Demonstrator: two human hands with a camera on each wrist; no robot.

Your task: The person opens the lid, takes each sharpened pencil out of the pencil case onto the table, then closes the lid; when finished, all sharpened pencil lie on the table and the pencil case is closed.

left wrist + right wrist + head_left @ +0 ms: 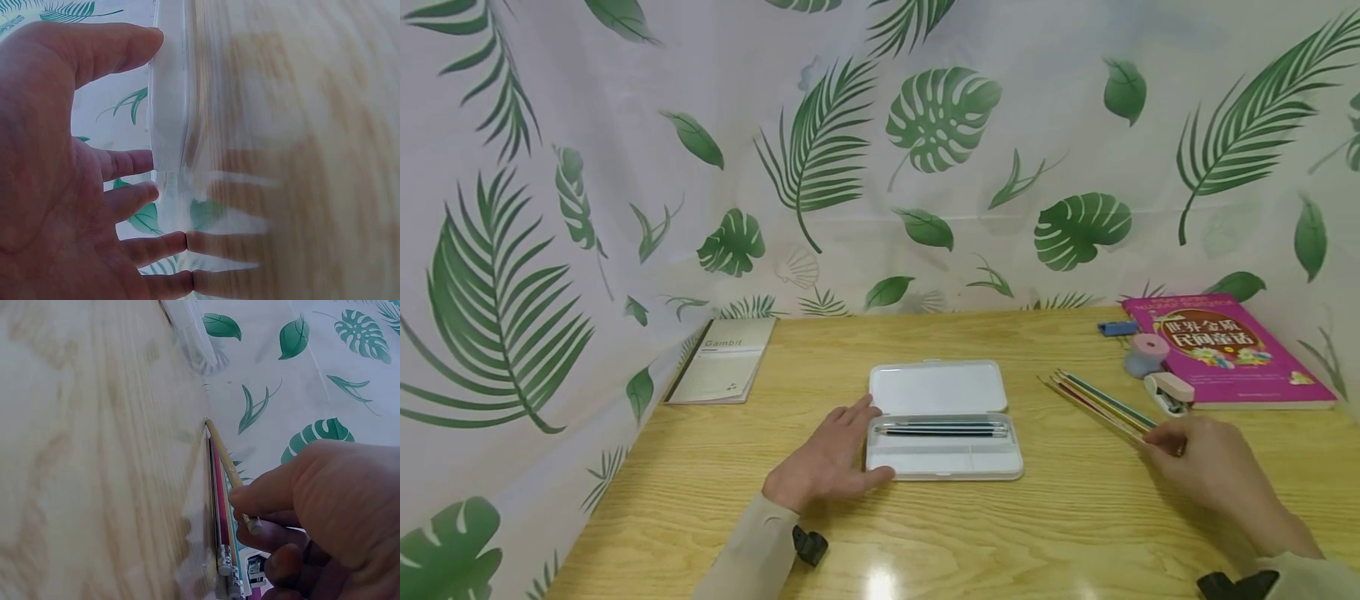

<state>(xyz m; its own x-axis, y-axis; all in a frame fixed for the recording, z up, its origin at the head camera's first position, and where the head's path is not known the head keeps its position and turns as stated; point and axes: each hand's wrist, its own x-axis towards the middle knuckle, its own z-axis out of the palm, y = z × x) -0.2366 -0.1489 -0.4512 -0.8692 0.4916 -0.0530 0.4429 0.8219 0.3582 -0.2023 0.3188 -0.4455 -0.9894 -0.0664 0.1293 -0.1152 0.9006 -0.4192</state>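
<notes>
An open white pencil case [943, 421] lies at the middle of the wooden table, with dark pencils [942, 430] in its front tray. My left hand [829, 457] rests flat on the table, fingers straight, thumb and fingertips touching the case's left end [167, 94]. To the right lie several coloured pencils [1097, 402] side by side. My right hand [1206, 467] pinches the near end of a yellow pencil [224, 459] between thumb and fingers, the other pencils [220, 512] lying beside it.
A beige notebook [724, 360] lies at the back left. At the back right are a pink book [1225, 350], a pink round item [1146, 354], a small stapler [1168, 392] and a blue item [1117, 328]. A leaf-print curtain [880, 150] surrounds the table.
</notes>
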